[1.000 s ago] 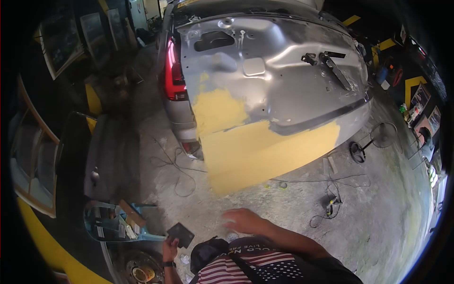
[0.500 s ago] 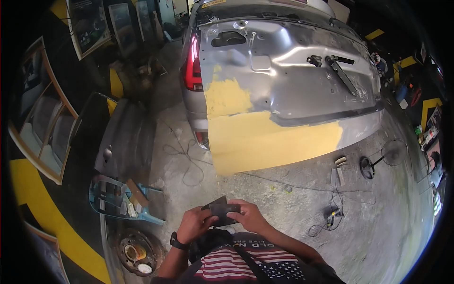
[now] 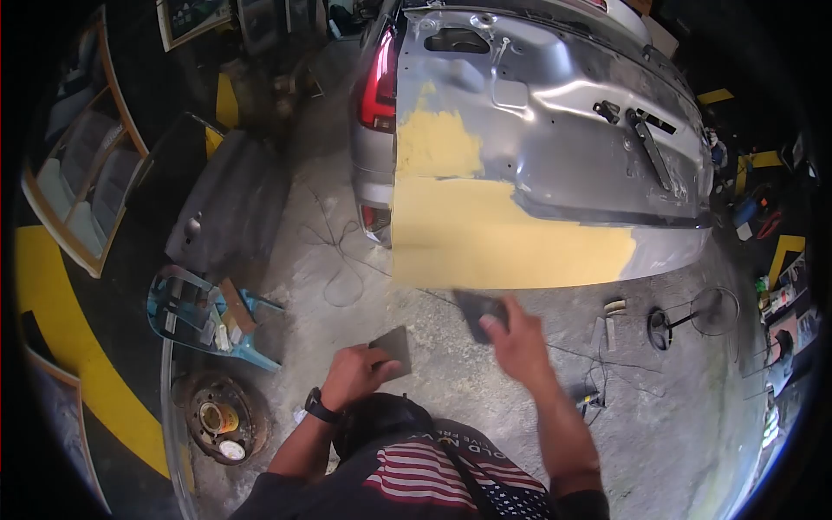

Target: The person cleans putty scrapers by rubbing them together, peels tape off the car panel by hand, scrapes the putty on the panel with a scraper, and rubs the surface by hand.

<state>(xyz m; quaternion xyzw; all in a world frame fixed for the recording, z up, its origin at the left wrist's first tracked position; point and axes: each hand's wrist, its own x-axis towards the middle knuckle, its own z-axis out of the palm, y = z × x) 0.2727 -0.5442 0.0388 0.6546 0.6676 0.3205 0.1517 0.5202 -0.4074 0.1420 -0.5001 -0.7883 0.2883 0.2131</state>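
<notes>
My left hand (image 3: 355, 376) is closed on a thin dark grey rectangular sheet (image 3: 395, 352), held by its lower left edge in front of my body. Farther out and to the right, my right hand (image 3: 522, 340) pinches a second dark sheet (image 3: 474, 312), thumb on its face. I cannot make out whether they are sandpaper or flat spreaders. Beyond my hands stands a car's bare grey tailgate panel (image 3: 576, 165). Smooth yellow filler (image 3: 503, 247) covers its lower strip and left side. The right sheet appears just below the panel's lower edge, apart from my left hand.
To my left lie an upturned blue plastic chair (image 3: 251, 354) with tools on it and a rusty wheel rim (image 3: 247, 420) holding a can. A dark car door (image 3: 234, 204) leans behind. On the right are a fan (image 3: 660, 328), loose cables and sanding blocks (image 3: 611, 329).
The two sheets were together between my hands. My right hand has moved forward and right with one sheet, while my left keeps the other. The view has shifted slightly.
</notes>
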